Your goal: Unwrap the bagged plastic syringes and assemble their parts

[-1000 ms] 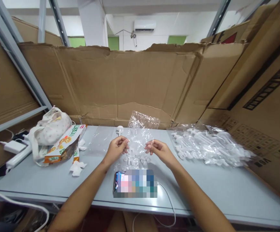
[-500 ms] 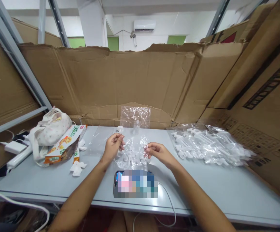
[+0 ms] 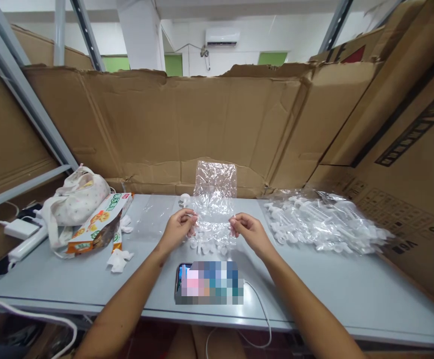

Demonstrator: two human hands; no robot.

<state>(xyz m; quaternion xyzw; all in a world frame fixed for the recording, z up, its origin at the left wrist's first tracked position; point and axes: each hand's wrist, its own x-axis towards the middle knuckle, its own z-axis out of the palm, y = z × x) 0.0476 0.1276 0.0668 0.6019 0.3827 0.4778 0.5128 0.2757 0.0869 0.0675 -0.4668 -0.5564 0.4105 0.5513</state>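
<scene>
A clear plastic bag (image 3: pixel 215 187) stretches between my hands, its far part standing up against the cardboard. My left hand (image 3: pixel 181 225) pinches its left edge, thumb and fingers pressed together. On the right edge, my right hand (image 3: pixel 247 229) holds it in a similar pinch. Several small white plastic parts (image 3: pixel 207 246) show at the bag's near end; whether they are inside or under it I cannot tell. Another white piece (image 3: pixel 184 200) lies beyond my left hand. A phone (image 3: pixel 209 283), its screen blurred out, lies nearer to me with a white cable plugged in.
Filled clear bags of white parts (image 3: pixel 322 222) lie at the right. To the left are a flat clear bag (image 3: pixel 149 217), an orange and white snack box (image 3: pixel 103 219), crumpled tissues (image 3: pixel 119 260), a cloth bag (image 3: pixel 80 197) and a white charger (image 3: pixel 21 228). Cardboard (image 3: pixel 209 119) walls the back.
The bag has lifted and been drawn flatter between my hands, uncovering more of the phone's far side. My right hand has moved slightly right, and my left hand slightly right too.
</scene>
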